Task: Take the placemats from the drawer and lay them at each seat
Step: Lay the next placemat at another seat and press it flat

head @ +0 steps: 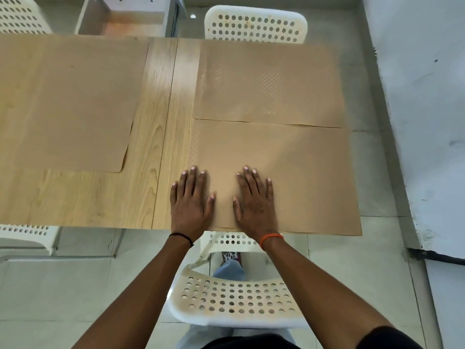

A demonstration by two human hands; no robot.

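Your left hand [190,200] and right hand [254,200] press flat, fingers spread, on the near placemat [297,177] at the tabletop [161,102] edge; two others lie at 12 and 10 o'clock. No writing is readable.

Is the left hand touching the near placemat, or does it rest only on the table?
Touching. In the head view the left hand lies flat with its fingers on the near placemat; only its outer edge lies over the bare table.
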